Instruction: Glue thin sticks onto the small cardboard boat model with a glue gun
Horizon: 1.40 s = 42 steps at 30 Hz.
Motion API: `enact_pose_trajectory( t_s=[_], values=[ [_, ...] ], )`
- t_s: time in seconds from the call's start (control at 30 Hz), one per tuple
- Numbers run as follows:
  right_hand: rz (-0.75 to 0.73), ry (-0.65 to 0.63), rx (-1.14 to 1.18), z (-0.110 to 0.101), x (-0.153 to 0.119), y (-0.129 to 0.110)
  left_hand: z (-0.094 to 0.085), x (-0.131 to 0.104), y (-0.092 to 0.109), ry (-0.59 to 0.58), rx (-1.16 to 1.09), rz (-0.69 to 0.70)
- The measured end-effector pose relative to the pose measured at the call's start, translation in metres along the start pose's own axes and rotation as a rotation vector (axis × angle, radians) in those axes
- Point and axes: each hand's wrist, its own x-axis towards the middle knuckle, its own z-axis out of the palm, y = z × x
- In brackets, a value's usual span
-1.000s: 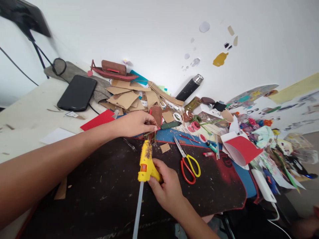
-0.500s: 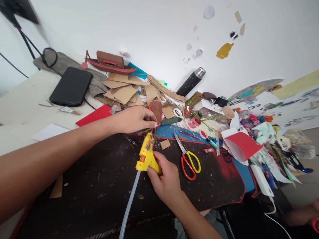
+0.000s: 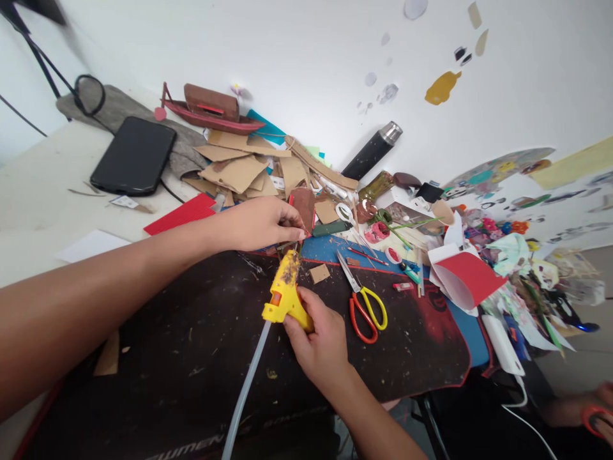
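Observation:
My right hand (image 3: pixel 320 338) is wrapped round the handle of a yellow hot glue gun (image 3: pixel 283 287). A long translucent glue stick (image 3: pixel 248 390) trails out of its back end, and brown smears cover its front. My left hand (image 3: pixel 272 225) is pinched closed just beyond the nozzle. A tiny bit of red shows at its fingertips, but what they grip is mostly hidden. Right behind these fingers is a brown piece with red edges (image 3: pixel 302 206); whether the fingers touch it I cannot tell. Scissors (image 3: pixel 363 300) with one red and one yellow handle lie right of the glue gun.
A dark mat (image 3: pixel 191 364) covers the front of the table. Cardboard scraps (image 3: pixel 239 172) are heaped behind my left hand, below a model boat (image 3: pixel 211 112). A black flask (image 3: pixel 371 153) leans by the wall. At the far right, another person's hand is by red-handled scissors (image 3: pixel 596 418).
The view has shifted slightly. Both hands keep nearly the same pose, with the glue gun's nozzle still close to my left fingertips. The other person's red-handled scissors show more at the right edge.

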Motion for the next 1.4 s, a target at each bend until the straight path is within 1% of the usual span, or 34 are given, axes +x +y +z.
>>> enact_pose_trajectory(
  t_s=[0.43, 0.8, 1.13, 1.4],
  values=[
    [-0.077, 0.114, -0.055, 0.0024, 0.0025, -0.0015, 0.0018, -0.0003, -0.0020, 0.008, -0.002, 0.001],
    [-0.086, 0.133, -0.070, 0.0030, 0.0027, -0.0025, 0.0013, 0.0006, -0.0013, 0.005, 0.023, 0.007],
    [-0.106, 0.157, -0.098, 0.0040, 0.0032, -0.0038, 0.0003, -0.0004, 0.0027, -0.020, 0.015, -0.044],
    [-0.086, 0.146, -0.102, 0.0044, 0.0020, -0.0036, 0.0000, -0.0007, 0.0034, -0.010, 0.029, -0.019]
  ],
)
